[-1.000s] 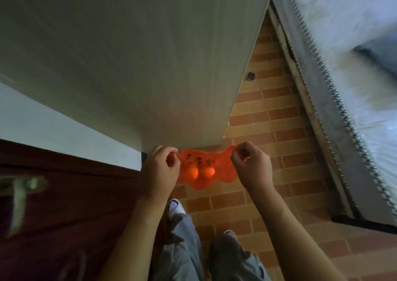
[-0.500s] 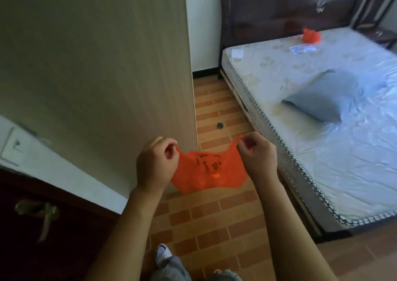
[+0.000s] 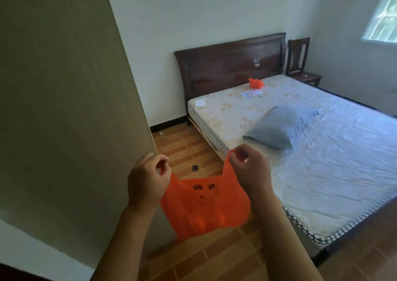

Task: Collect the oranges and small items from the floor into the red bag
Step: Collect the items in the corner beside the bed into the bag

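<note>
I hold the red plastic bag (image 3: 205,205) up in front of me, black printed characters on its face. My left hand (image 3: 148,182) pinches its left handle and my right hand (image 3: 250,172) pinches its right handle, stretching the bag between them. Its contents are hidden behind the plastic. A small dark item (image 3: 195,168) lies on the brick-patterned floor (image 3: 189,149) just beyond the bag. A small white scrap (image 3: 161,133) lies on the floor by the far wall.
A tall beige cabinet side (image 3: 71,109) fills the left. A bed (image 3: 311,152) with a blue pillow (image 3: 277,130), a second red bag (image 3: 256,83) and paper slips stands on the right. A dark wooden chair (image 3: 300,61) is behind it.
My view has lifted from straight down at the floor to across the room. The bag has risen with both hands and now hangs flat; the oranges that glowed through it no longer show.
</note>
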`<control>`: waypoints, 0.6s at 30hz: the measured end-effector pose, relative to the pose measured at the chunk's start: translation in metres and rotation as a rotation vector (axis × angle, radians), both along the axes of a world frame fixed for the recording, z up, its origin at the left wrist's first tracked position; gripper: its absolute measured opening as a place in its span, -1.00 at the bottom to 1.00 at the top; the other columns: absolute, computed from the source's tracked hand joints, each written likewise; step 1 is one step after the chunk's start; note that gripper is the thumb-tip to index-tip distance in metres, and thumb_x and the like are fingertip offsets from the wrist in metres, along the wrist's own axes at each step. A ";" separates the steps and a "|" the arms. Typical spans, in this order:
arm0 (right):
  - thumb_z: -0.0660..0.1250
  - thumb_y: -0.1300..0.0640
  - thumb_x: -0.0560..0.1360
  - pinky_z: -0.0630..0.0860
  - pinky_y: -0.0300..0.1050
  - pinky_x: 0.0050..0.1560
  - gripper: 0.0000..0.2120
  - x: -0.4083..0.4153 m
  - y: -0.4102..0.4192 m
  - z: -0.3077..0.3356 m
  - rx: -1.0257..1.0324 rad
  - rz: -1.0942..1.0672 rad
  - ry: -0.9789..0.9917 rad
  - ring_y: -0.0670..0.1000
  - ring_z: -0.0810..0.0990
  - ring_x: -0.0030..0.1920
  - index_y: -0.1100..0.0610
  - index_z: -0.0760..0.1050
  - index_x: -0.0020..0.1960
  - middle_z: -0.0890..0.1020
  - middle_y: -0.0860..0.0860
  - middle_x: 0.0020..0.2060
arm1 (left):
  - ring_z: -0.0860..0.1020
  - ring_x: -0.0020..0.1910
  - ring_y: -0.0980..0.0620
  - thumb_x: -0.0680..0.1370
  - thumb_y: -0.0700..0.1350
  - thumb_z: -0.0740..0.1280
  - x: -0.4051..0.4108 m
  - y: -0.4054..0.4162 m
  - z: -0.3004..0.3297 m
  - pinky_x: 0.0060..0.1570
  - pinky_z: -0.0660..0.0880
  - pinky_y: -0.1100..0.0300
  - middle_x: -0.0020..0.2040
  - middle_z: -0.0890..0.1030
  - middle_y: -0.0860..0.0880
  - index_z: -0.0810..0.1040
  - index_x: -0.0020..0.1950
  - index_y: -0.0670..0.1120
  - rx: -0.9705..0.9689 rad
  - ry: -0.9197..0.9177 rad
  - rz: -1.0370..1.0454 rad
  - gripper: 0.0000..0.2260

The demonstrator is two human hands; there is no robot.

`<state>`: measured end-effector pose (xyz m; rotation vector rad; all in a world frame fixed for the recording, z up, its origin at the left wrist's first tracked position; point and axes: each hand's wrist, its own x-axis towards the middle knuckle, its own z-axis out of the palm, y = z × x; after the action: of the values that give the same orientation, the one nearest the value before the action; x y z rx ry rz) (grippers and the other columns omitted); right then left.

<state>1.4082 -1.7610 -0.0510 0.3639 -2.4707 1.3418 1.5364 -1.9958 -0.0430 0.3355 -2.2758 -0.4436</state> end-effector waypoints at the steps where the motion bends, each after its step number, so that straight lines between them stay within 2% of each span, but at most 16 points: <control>1: 0.43 -0.01 0.48 0.56 -0.03 -0.11 -0.90 -0.003 0.004 0.001 -0.005 -0.013 0.000 -0.02 0.63 -0.20 0.01 0.62 -0.11 0.67 -0.07 -0.27 | 0.58 -0.20 0.03 0.45 -0.30 0.47 -0.004 0.004 0.000 -0.24 0.49 0.18 -0.17 0.63 0.03 0.67 -0.10 -0.06 0.000 -0.003 -0.013 -0.85; 3: 0.43 -0.03 0.48 0.57 -0.02 -0.12 -0.89 -0.009 0.012 0.001 -0.017 -0.036 -0.007 -0.01 0.63 -0.20 0.01 0.62 -0.12 0.67 -0.07 -0.27 | 0.57 -0.21 0.06 0.45 -0.31 0.47 -0.014 0.010 -0.001 -0.24 0.48 0.20 -0.16 0.63 0.04 0.67 -0.10 -0.06 0.013 -0.004 -0.047 -0.85; 7: 0.42 -0.04 0.48 0.59 0.00 -0.11 -0.88 -0.024 0.027 -0.002 -0.018 -0.077 -0.033 -0.01 0.63 -0.20 0.01 0.62 -0.12 0.67 -0.07 -0.27 | 0.59 -0.21 0.07 0.47 -0.30 0.48 -0.044 0.017 -0.006 -0.25 0.59 0.12 -0.13 0.65 0.03 0.67 -0.07 -0.05 0.051 -0.026 -0.119 -0.84; 10: 0.44 0.01 0.49 0.58 0.00 -0.10 -0.91 -0.041 0.037 -0.006 0.011 -0.112 -0.044 0.00 0.64 -0.19 0.02 0.63 -0.12 0.68 -0.07 -0.27 | 0.59 -0.19 0.11 0.50 -0.29 0.47 -0.070 0.021 -0.012 -0.25 0.50 0.36 -0.11 0.65 0.03 0.67 -0.05 -0.07 0.059 -0.054 -0.163 -0.87; 12: 0.44 0.02 0.49 0.58 -0.01 -0.11 -0.92 -0.056 0.041 -0.010 0.054 -0.139 -0.026 0.01 0.63 -0.19 0.02 0.64 -0.12 0.68 -0.07 -0.25 | 0.59 -0.18 0.13 0.51 -0.28 0.47 -0.091 0.021 -0.018 -0.21 0.43 0.44 -0.10 0.65 0.03 0.67 -0.04 -0.07 0.081 -0.071 -0.180 -0.88; 16: 0.44 0.02 0.49 0.56 -0.02 -0.14 -0.93 -0.094 0.043 -0.024 0.176 -0.180 -0.018 0.04 0.61 -0.20 0.00 0.63 -0.11 0.66 -0.07 -0.22 | 0.59 -0.19 0.12 0.51 -0.30 0.48 -0.145 0.018 -0.036 -0.20 0.45 0.42 -0.11 0.67 -0.01 0.68 -0.04 -0.10 0.094 -0.086 -0.236 -0.88; 18: 0.44 0.03 0.49 0.55 -0.01 -0.15 -0.94 -0.120 0.039 -0.030 0.235 -0.188 -0.016 0.04 0.59 -0.21 0.00 0.62 -0.14 0.62 -0.09 -0.23 | 0.58 -0.19 0.11 0.50 -0.29 0.48 -0.180 0.011 -0.049 -0.21 0.51 0.34 -0.12 0.68 -0.02 0.69 -0.05 -0.11 0.108 -0.085 -0.266 -0.90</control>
<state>1.2886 -1.7222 -0.0806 0.1669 -2.6079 0.9885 1.3566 -1.9850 -0.0919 0.1056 -2.3952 -0.7019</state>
